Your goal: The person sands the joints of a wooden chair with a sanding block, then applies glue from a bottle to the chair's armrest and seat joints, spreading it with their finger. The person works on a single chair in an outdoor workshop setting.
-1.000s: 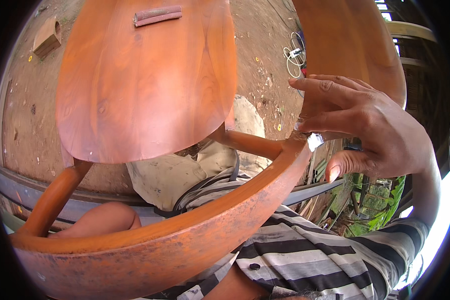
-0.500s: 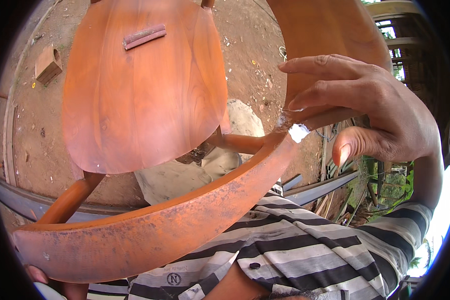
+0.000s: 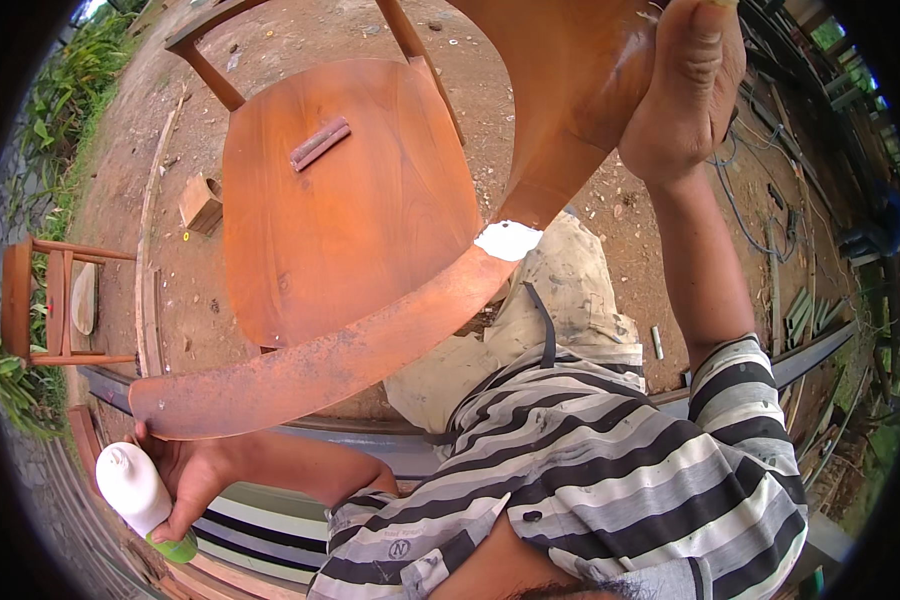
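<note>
A reddish-brown wooden chair stands before me, its seat facing up. Its curved armrest has a dull, blotchy surface and runs toward me. A white patch of paste covers the joint where armrest and backrest meet. My left hand, below the armrest's left end, is closed round a white bottle with a green part at its lower end. At the backrest's outer edge, my right hand grips the wood, thumb up; its other fingers are mostly hidden. A folded piece of sandpaper lies on the seat.
A small wooden block lies on the dirt ground beyond the seat's left side. Farther left is another wooden chair frame. Cables and metal bars lie at the right.
My right hand has moved from hovering beside the joint up to the backrest's edge. The white patch looks wider. My left hand's bottle has come into view as the view shifted.
</note>
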### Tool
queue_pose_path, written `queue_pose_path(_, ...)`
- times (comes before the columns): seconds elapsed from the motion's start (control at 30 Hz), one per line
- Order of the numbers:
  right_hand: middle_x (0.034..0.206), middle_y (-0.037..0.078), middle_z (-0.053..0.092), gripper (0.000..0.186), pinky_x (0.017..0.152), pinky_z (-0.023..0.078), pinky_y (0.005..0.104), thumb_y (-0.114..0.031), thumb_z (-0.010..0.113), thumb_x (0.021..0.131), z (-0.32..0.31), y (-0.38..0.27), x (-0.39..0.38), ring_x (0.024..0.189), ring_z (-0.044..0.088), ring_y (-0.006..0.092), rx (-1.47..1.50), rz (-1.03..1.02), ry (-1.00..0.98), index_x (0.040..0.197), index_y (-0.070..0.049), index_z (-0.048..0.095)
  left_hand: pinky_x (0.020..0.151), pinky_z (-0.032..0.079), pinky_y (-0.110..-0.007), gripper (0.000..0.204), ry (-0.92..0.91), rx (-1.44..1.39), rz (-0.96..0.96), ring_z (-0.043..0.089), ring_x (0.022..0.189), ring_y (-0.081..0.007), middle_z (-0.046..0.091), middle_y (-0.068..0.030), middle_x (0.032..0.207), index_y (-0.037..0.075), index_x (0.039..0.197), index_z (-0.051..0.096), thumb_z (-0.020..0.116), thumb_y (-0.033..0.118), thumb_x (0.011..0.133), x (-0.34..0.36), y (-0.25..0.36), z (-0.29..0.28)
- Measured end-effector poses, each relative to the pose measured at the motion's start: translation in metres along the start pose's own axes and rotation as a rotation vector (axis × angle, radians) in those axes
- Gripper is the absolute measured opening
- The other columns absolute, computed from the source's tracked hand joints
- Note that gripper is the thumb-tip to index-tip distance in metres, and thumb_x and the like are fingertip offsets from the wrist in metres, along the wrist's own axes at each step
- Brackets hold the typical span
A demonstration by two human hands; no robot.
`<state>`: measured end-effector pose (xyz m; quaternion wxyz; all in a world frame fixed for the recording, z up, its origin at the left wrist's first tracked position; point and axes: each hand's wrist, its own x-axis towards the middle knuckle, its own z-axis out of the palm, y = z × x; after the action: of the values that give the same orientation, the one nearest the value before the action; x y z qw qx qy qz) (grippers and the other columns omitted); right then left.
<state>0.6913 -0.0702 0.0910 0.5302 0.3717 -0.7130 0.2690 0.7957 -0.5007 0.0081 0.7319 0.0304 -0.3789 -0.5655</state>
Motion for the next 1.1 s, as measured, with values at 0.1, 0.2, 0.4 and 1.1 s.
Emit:
queue_pose_path(0.1, 0.121, 0.015, 0.067, 0.069, 0.099, 0.046, 0.0361, -0.048, 0.044, 0.109, 0.001, 0.028, -0.008, 0.108, 0.061, 0.0191, 0.236, -0.003, 0.127, 0.153, 0.005, 0.041, 0.062, 0.054, -0.039, 0.077, -0.055, -0.056, 0.001, 0.065, 0.077, -0.0289, 0.066, -0.0132, 0.093, 0.011, 0.121, 0.057, 0.045, 0.080, 0.090, -0.028, 0.017, 0.028)
queue_pose_path(0.2, 0.116, 0.015, 0.068, 0.066, 0.092, 0.049, 0.0332, -0.045, 0.049, 0.108, 0.013, 0.024, -0.003, 0.099, 0.062, 0.0176, 0.349, 0.094, 0.182, 0.155, 0.001, 0.040, 0.062, 0.055, -0.036, 0.069, -0.044, -0.043, 0.130, 0.068, 0.083, -0.0275, 0.064, -0.0139, 0.096, 0.010, 0.118, 0.053, 0.044, 0.074, 0.095, -0.044, 0.028, 0.051)
queue_pose_path(0.4, 0.111, 0.019, 0.068, 0.064, 0.092, 0.052, 0.0394, -0.043, 0.053, 0.107, 0.012, 0.031, 0.002, 0.099, 0.065, 0.0277, 0.252, 0.104, 0.267, 0.155, -0.002, 0.042, 0.053, 0.046, -0.031, 0.072, -0.144, 0.049, 0.131, 0.056, 0.067, -0.0190, 0.055, -0.0090, 0.078, 0.002, 0.112, 0.052, 0.045, 0.072, 0.098, -0.085, 0.022, 0.068)
queue_pose_path(1.1, 0.164, 0.017, 0.031, 0.071, 0.119, 0.028, 0.0588, -0.076, 0.043, 0.096, 0.047, 0.014, -0.106, 0.150, 0.030, 0.0406, -0.110, 0.350, 0.079, 0.149, -0.029, 0.054, 0.095, 0.056, -0.040, 0.071, -0.329, 0.125, 0.167, 0.068, 0.106, -0.0285, 0.065, -0.0220, 0.120, -0.015, 0.123, 0.054, 0.071, 0.048, 0.096, -0.070, -0.028, 0.196)
